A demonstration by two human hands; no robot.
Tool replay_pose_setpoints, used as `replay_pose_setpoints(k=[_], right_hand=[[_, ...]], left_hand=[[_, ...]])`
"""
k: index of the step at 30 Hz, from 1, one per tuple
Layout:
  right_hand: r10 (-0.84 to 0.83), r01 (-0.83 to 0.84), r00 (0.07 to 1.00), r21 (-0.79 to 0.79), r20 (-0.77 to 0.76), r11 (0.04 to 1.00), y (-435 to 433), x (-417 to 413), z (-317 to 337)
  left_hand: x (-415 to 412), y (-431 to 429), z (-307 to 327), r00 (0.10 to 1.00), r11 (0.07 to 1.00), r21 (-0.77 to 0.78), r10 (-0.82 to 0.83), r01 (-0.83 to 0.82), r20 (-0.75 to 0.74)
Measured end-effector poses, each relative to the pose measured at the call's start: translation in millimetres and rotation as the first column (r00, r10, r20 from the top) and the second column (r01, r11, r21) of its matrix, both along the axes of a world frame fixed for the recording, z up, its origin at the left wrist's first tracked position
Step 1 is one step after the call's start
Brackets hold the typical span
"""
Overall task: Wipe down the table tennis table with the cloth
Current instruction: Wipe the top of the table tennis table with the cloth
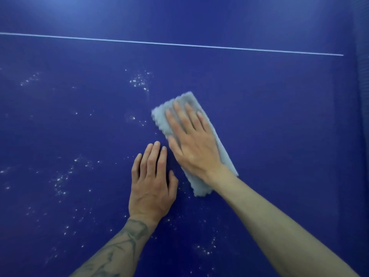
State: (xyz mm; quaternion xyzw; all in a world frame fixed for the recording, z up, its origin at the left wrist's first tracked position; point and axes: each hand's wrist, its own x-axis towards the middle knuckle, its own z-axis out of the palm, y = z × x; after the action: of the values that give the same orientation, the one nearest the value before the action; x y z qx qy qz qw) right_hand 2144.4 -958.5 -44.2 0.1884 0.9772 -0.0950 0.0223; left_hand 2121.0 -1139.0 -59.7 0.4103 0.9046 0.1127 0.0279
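The dark blue table tennis table [269, 100] fills the view. A folded light grey cloth [159, 118] lies on it right of centre, angled from upper left to lower right. My right hand [191, 140] presses flat on the cloth with straight, spread fingers; its image is slightly blurred. My left hand [152, 180] rests flat on the bare table just left of the cloth, fingers straight and together. White specks [139, 80] are scattered over the surface to the left of, above and below the hands.
A thin white line [179, 45] crosses the table beyond the cloth, from left to right. At the far right edge of the view runs a blue ribbed strip [362, 116] beside the table surface.
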Motion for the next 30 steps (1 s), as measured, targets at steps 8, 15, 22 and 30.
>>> replay_pose_setpoints(k=[8,15,22,30], right_hand=[[-0.418,0.417,0.906,0.018,0.063,0.909,59.1,25.2,8.0],[-0.049,0.049,0.999,-0.024,-0.007,0.998,-21.0,48.5,-1.8],[-0.496,0.496,0.867,0.016,0.055,0.868,37.9,61.1,2.5],[-0.057,0.057,0.998,-0.025,-0.011,0.998,-38.6,77.9,-4.7]], left_hand=[[0.7,2.5,2.5,1.000,1.000,-0.008,0.010,-0.010,0.027],[0.6,3.1,4.3,1.000,1.000,0.025,0.017,-0.017,-0.002],[1.4,4.3,6.8,0.999,1.000,0.003,0.027,-0.027,0.027],[1.5,4.9,10.4,1.000,0.999,0.028,0.026,-0.026,0.018]])
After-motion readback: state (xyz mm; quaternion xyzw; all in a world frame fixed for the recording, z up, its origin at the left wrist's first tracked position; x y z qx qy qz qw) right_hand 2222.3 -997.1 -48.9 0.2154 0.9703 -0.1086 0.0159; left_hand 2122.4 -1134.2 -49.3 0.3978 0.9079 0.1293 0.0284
